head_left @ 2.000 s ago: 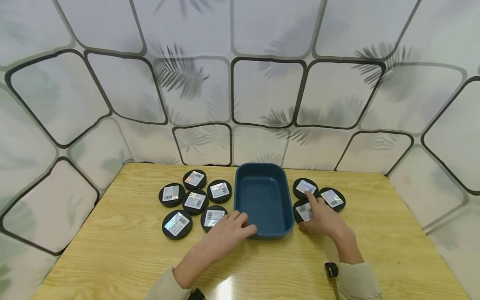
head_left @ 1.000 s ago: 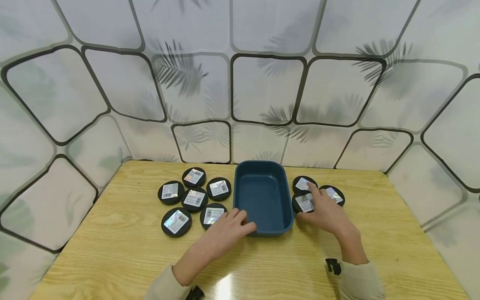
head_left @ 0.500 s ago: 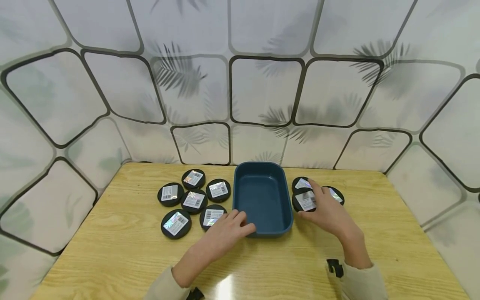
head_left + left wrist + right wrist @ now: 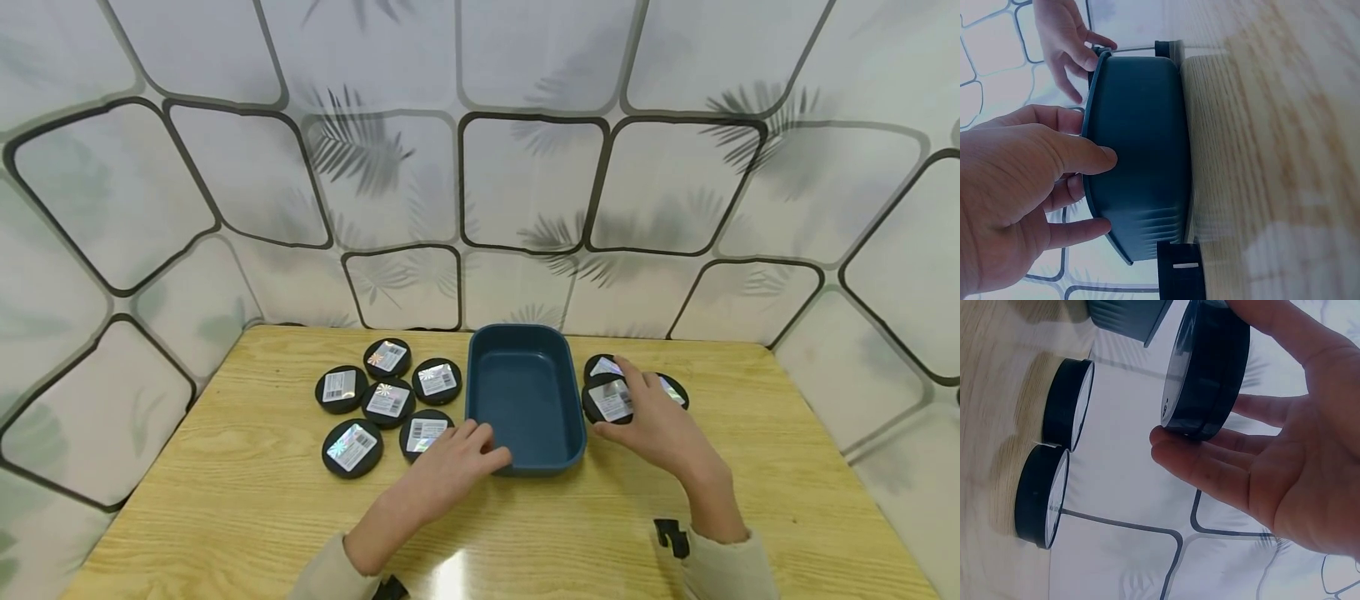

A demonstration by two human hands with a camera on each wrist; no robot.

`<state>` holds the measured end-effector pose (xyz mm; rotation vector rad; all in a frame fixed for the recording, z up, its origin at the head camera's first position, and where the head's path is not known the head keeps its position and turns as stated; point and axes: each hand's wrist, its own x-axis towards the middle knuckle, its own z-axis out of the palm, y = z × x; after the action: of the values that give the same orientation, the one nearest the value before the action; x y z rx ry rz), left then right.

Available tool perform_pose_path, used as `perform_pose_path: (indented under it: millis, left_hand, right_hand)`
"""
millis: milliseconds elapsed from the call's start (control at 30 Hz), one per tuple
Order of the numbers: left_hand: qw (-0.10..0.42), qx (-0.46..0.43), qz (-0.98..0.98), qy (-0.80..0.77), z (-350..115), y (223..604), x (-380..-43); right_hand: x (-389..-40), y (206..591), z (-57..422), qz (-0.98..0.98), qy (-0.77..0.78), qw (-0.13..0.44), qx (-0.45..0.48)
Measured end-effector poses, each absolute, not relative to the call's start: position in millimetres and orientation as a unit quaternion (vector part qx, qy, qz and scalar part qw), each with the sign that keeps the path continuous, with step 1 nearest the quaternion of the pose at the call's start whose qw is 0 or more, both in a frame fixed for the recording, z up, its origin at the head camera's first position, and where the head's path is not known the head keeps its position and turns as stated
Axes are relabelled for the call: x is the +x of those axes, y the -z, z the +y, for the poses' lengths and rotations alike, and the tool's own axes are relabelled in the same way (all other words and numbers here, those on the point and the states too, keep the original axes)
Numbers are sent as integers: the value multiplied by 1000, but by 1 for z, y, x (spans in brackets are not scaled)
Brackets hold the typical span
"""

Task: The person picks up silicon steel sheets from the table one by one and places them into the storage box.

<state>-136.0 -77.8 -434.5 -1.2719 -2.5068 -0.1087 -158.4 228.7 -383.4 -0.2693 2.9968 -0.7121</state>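
My right hand [image 4: 663,429] grips a flat round black jar [image 4: 609,402] with a white barcode label on its top. In the right wrist view that held jar [image 4: 1219,372] is raised above the table, pinched between thumb and fingers. Two similar jars stand on the table beyond it, one jar [image 4: 600,365] behind it and one jar [image 4: 677,392] partly hidden by the hand. My left hand [image 4: 453,467] holds the near rim of a deep blue plastic bin [image 4: 525,408]. The left wrist view shows its thumb on the outer wall of the bin [image 4: 1141,137], fingers over the rim.
Left of the bin lies a group of several matching black jars [image 4: 388,402], labels up; the left hand overlaps the nearest jar [image 4: 423,432]. All stand on a wooden table [image 4: 570,542], with a patterned fabric wall [image 4: 532,183] behind and at both sides.
My right hand has taken hold of the nearest right-side jar and lifted it slightly off the table. My left hand has stayed on the bin's rim.
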Motion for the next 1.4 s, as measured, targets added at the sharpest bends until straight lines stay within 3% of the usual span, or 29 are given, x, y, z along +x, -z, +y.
perform_pose_path:
  millis: [1400]
  left_hand:
    - [153,-443,-883,31,-77,435,-135]
  right_hand:
    - [-155,393,196,961,234,-3,-148]
